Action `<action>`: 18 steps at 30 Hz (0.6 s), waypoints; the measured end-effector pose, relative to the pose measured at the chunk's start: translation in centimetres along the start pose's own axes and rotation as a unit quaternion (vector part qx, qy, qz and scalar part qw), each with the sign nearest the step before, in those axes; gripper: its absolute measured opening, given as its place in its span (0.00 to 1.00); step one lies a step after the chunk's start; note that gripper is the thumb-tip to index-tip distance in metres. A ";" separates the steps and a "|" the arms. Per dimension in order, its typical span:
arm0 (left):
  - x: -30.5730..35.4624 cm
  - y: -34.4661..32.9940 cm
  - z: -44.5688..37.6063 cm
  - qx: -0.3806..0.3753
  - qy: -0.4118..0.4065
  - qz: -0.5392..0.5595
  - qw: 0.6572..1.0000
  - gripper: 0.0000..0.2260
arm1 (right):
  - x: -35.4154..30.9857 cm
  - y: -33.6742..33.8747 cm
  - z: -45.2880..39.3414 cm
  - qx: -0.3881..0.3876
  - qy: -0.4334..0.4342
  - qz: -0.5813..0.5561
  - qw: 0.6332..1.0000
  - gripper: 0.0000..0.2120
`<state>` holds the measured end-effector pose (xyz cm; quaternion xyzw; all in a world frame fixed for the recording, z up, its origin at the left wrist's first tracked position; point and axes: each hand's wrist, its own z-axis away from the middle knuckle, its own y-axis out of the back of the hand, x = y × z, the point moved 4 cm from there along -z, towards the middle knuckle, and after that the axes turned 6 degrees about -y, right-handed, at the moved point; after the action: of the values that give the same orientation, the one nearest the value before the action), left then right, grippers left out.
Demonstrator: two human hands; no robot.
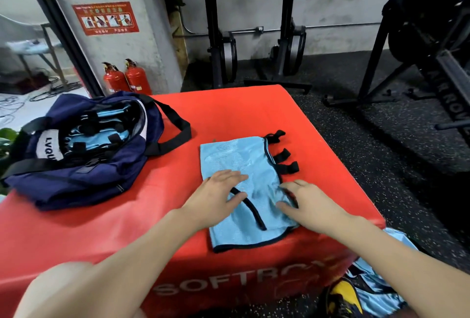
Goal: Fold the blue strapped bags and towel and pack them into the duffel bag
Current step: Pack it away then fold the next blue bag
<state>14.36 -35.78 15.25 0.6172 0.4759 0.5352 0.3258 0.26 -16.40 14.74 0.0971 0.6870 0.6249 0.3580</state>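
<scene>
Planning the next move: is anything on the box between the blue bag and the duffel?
Nothing visible: bare red box lies between blue bag and open duffel, apart from the duffel's own strap.

The white lettering on the front of the red padded bench (229, 119) smears out past "SOFTB". At five o'clock, a heap of light blue fabric (376, 287) on the floor is cut off by the frame's lower edge. Inside the open navy duffel bag (106, 162) at nine o'clock, the blue pieces tangle too closely to count. The red wall notice (105, 18) is unreadable.
</scene>
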 end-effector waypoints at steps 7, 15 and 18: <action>1.4 1.8 5.9 -0.026 0.007 -0.007 1.000 0.24 | -2.4 -0.4 4.3 0.073 0.126 0.069 0.987 0.32; 2.1 1.3 11.3 -0.099 0.029 -0.003 0.995 0.32 | -3.8 -3.3 6.3 0.002 0.131 -0.004 0.991 0.28; 2.3 0.7 12.3 -0.056 0.027 -0.009 0.998 0.21 | -3.8 -3.1 7.0 -0.019 0.122 -0.020 0.992 0.22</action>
<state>26.44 -32.52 14.08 0.5788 0.4593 0.5743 0.3524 8.24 -13.72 13.53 -0.0002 0.7153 0.6375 0.2861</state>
